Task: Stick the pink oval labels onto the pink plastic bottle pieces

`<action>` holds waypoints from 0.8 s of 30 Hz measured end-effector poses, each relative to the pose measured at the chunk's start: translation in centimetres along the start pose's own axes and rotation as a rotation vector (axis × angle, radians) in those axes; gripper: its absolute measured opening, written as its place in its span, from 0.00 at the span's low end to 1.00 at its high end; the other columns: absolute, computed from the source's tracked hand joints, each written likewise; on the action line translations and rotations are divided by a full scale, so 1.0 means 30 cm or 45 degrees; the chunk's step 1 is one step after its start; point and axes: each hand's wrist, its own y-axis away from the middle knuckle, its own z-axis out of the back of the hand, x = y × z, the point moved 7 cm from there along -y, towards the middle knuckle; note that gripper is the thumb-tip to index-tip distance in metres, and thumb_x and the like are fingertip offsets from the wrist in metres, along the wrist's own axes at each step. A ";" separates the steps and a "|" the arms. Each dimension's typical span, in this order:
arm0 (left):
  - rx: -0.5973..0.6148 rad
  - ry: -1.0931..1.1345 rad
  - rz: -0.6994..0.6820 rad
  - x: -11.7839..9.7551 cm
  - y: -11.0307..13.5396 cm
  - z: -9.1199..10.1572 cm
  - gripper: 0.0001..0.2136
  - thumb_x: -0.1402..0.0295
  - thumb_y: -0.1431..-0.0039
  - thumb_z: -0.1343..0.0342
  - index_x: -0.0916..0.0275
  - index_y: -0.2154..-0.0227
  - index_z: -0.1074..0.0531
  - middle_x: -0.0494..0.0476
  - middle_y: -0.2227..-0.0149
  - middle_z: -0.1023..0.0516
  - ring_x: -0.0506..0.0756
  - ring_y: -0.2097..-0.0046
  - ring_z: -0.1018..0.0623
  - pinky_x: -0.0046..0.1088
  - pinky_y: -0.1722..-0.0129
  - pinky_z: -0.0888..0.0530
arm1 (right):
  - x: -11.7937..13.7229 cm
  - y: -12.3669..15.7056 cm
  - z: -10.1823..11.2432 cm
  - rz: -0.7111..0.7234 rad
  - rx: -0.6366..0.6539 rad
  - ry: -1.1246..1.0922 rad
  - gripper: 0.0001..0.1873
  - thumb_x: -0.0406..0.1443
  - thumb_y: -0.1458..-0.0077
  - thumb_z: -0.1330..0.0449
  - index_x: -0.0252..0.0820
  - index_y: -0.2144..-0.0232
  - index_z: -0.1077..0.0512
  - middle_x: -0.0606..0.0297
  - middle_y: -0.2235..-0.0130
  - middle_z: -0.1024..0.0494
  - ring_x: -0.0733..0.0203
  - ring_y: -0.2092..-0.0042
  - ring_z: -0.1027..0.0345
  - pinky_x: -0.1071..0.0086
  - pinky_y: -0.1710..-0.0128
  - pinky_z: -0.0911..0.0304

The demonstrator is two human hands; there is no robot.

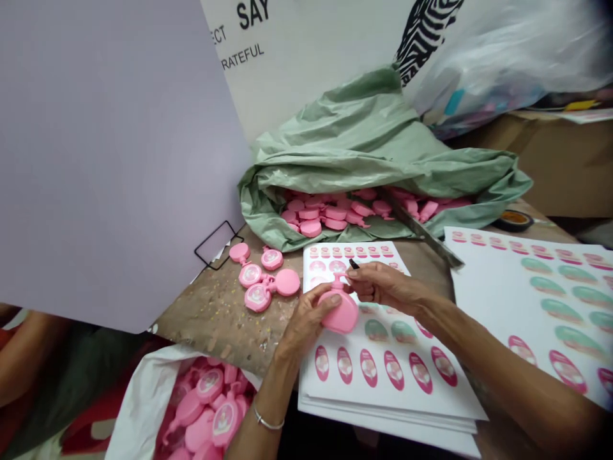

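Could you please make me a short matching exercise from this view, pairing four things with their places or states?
Column one
1. Silvery bangle
2. Pink pump bottle
3. Green sack
4. Tape roll

Column two
A. Held in the left hand
B. Black-rimmed, in front of the cardboard box
C. Worn around the left wrist
D. Open at the mouth, with pink pieces inside

Right pairs: 1-C, 2-A, 3-D, 4-B
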 end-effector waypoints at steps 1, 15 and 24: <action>-0.055 0.062 0.042 0.020 0.011 0.020 0.19 0.64 0.52 0.34 0.67 0.57 0.25 0.62 0.60 0.21 0.54 0.62 0.22 0.26 0.63 0.27 | -0.011 -0.015 0.004 0.029 -0.025 0.071 0.23 0.51 0.56 0.35 0.40 0.78 0.37 0.74 0.79 0.44 0.71 0.76 0.52 0.72 0.75 0.53; -0.442 -0.006 -0.109 -0.013 -0.001 0.176 0.17 0.66 0.53 0.36 0.66 0.60 0.29 0.62 0.58 0.23 0.54 0.71 0.20 0.28 0.74 0.22 | -0.055 -0.119 0.019 0.480 -0.766 1.470 0.08 0.38 0.41 0.49 0.41 0.66 0.32 0.60 0.68 0.24 0.56 0.65 0.35 0.66 0.65 0.50; -0.449 -0.187 -0.151 0.012 -0.059 0.226 0.19 0.59 0.51 0.37 0.64 0.59 0.28 0.58 0.62 0.24 0.52 0.69 0.22 0.28 0.70 0.22 | -0.083 -0.118 -0.001 0.604 -0.793 1.689 0.10 0.37 0.39 0.50 0.40 0.68 0.31 0.59 0.69 0.25 0.56 0.64 0.37 0.65 0.62 0.53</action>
